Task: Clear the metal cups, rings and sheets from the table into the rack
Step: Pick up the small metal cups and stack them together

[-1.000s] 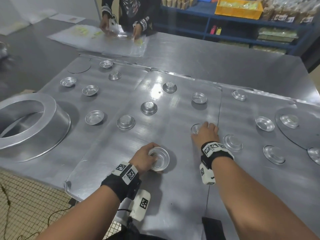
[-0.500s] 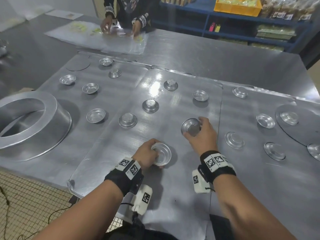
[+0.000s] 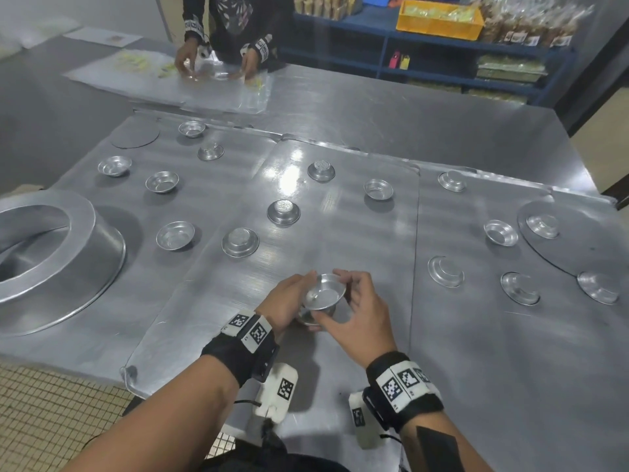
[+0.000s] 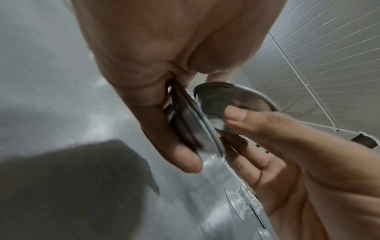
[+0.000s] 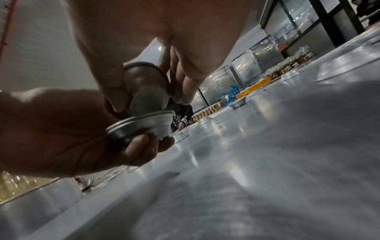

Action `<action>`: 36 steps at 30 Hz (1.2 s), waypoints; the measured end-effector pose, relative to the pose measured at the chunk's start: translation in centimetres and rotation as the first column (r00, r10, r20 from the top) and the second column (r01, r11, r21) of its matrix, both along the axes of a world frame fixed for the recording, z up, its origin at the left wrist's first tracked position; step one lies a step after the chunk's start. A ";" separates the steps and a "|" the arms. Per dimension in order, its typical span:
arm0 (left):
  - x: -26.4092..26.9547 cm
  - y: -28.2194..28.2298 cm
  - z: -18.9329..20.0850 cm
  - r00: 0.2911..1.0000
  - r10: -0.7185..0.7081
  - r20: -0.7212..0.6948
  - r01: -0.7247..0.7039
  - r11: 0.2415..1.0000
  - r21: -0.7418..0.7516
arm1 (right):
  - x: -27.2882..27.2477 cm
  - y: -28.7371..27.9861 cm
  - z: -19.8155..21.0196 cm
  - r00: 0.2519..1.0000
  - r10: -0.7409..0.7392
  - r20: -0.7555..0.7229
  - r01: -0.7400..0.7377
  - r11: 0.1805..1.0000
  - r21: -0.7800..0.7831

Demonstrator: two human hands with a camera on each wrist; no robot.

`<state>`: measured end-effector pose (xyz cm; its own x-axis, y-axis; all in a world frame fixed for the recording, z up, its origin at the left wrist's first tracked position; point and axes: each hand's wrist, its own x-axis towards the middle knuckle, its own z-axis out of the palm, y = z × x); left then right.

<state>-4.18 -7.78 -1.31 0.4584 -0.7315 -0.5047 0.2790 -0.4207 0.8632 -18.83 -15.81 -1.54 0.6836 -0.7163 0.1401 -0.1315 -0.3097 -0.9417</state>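
My right hand pinches a small metal cup by its rim and base, tilted, just above a second cup that my left hand grips from the left. In the left wrist view my left hand's cup sits on edge between thumb and fingers, and the right hand's cup nearly touches it. The right wrist view has the upper cup over the lower cup. Both hover low over the middle metal sheet. Several more cups, upright or upturned, dot the sheets.
A large metal ring stands at the left edge. Flat round discs lie at far left and right. Another person works at the far side. Blue shelving is behind. Tiled floor shows past the near edge.
My right hand picked a cup off the sheet and carried it leftward to just above the cup in my left hand, which has lifted slightly.
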 end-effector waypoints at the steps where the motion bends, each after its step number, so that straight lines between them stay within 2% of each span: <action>1: -0.1 -0.1 0.1 1.000 -0.001 -0.024 0.001 1.000 0.002 | -0.1 0.2 -0.1 1.000 0.011 -0.012 -0.011 1.000 0.004; 3: -0.3 -0.2 0.1 0.998 -0.028 -0.048 0.028 1.000 0.006 | -0.3 0.4 -0.4 0.999 0.023 -0.038 -0.022 1.000 0.019; 13: -1.5 -0.8 -0.1 0.993 -0.096 0.070 0.098 0.995 -0.027 | -2.1 -0.4 -0.8 0.986 0.084 -0.145 -0.074 0.994 0.075; 21: -2.5 -2.1 -1.0 0.984 -0.112 0.136 0.118 0.992 -0.038 | -4.3 -4.2 -0.8 0.927 0.200 -0.318 -0.184 0.980 0.080; 23: -2.8 -2.6 -1.2 0.988 -0.102 0.117 0.107 0.994 -0.035 | -4.8 -5.7 -0.9 0.905 0.172 -0.388 -0.165 0.985 0.052; 26: -3.3 -3.2 -1.2 0.992 -0.097 0.085 0.100 0.994 -0.033 | -5.5 -8.0 -0.7 0.849 0.076 -0.523 -0.132 0.989 -0.070; 31: -4.2 -3.9 -0.4 0.995 -0.098 0.005 0.099 0.994 -0.052 | -6.6 -12.5 -1.1 0.748 -0.160 -0.644 -0.041 0.957 -0.286; 36: -4.5 -4.7 0.2 0.995 -0.103 0.012 0.103 0.994 -0.038 | -7.1 -16.8 -1.5 0.641 -0.336 -0.691 0.020 0.906 -0.422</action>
<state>-8.72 -12.44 -1.09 0.3846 -0.7940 -0.4708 0.2273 -0.4129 0.8820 -25.98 -32.59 -3.00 0.5313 -0.8426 -0.0876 -0.8132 -0.4783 -0.3315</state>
